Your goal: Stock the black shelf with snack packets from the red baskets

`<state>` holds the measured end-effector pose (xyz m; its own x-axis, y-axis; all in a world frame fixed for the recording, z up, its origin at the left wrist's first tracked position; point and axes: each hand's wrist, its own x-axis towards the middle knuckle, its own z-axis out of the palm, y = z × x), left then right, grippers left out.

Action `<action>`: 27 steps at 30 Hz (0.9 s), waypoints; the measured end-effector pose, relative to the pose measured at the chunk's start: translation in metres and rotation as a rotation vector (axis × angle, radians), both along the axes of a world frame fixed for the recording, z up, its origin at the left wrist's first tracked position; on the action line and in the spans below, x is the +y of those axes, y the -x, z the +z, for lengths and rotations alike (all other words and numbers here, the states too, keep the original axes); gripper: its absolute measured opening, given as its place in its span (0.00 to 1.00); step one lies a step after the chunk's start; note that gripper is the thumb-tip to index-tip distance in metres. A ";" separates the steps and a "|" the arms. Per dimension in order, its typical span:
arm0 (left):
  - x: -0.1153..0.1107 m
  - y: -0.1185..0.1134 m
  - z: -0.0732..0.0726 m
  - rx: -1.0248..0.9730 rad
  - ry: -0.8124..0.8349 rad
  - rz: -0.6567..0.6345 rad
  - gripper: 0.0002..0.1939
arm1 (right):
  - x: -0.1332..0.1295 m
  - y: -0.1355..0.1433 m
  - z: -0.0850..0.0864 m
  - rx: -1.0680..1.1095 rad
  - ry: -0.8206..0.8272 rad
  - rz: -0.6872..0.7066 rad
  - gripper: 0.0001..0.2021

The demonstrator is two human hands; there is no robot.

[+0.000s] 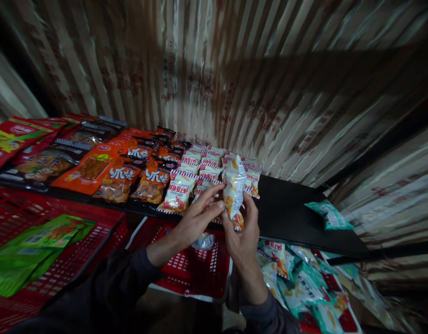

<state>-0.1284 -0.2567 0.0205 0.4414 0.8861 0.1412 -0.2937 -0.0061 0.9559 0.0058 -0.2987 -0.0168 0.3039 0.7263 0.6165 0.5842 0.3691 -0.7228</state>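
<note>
Upright above the shelf's front edge is a small white snack bag [233,185] with orange pictures, its back partly toward me. My right hand [243,232] is closed round its lower part, thumb on the near side. On the bag's left edge are the fingertips of my left hand [198,218], bent in a loose pinch. Behind both hands, rows of white snack bags with red lettering [179,190] and striped ends stand on the black shelf [286,208]. The held bag hides some of them.
Orange snack bags [153,178] and larger red packets [19,134] fill the shelf's left. A teal bag [330,215] lies at its right end. Below are a red basket [186,278], another holding green packets [36,250], and a third with teal bags [309,283].
</note>
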 end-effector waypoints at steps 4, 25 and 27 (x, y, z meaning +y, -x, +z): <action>-0.002 0.000 -0.001 0.089 -0.173 0.027 0.24 | -0.001 0.005 0.001 0.253 -0.004 0.126 0.30; 0.032 0.010 0.004 -0.204 0.342 0.247 0.15 | 0.010 0.011 -0.001 1.390 0.353 0.285 0.12; 0.036 0.014 0.009 -0.232 0.358 0.266 0.13 | 0.008 0.016 -0.003 1.369 0.382 0.310 0.11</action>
<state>-0.1420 -0.2207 0.0292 0.1869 0.9745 -0.1240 -0.5318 0.2065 0.8213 -0.0101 -0.2906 -0.0195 0.2867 0.9210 -0.2637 -0.6956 0.0109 -0.7184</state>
